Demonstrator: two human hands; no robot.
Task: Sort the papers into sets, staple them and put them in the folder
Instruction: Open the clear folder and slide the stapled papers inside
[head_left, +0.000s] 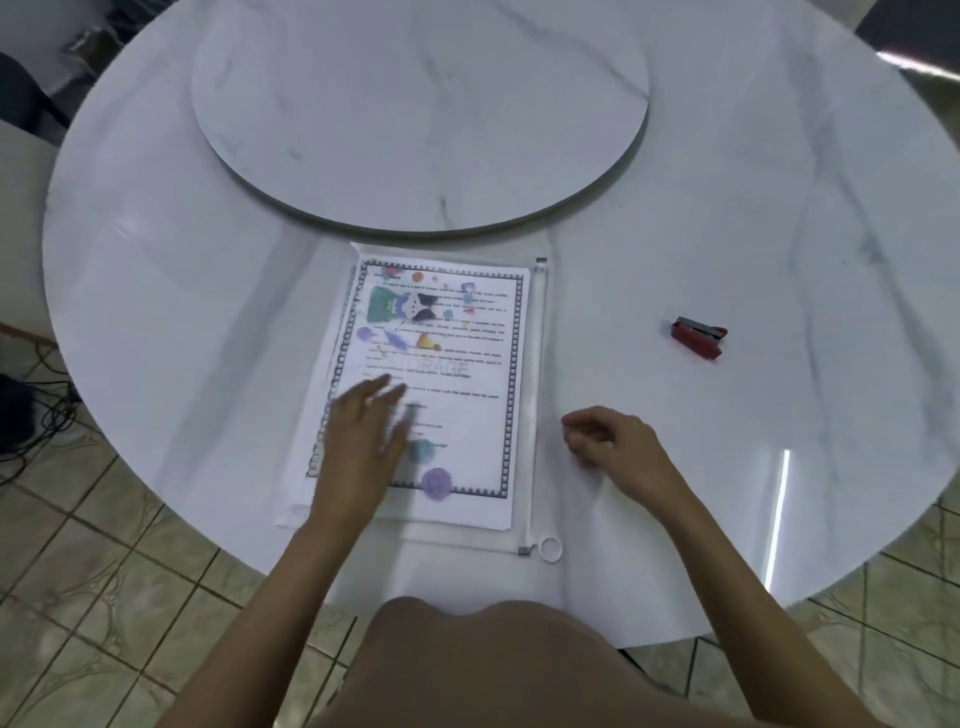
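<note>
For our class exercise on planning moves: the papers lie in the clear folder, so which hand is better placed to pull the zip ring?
Probably the right hand: it is free and beside the zip edge, nearer the ring. The left hand lies flat on the folder, steadying it.

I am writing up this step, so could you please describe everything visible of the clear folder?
The folder is a clear plastic pouch lying flat on the white table, holding papers whose top sheet shows coloured pictures in a black chequered border. A zip runs along its right edge, with a white ring pull at the near corner; whether it is closed I cannot tell. The left hand rests flat on its near left part; the right hand is beside the zip.
</note>
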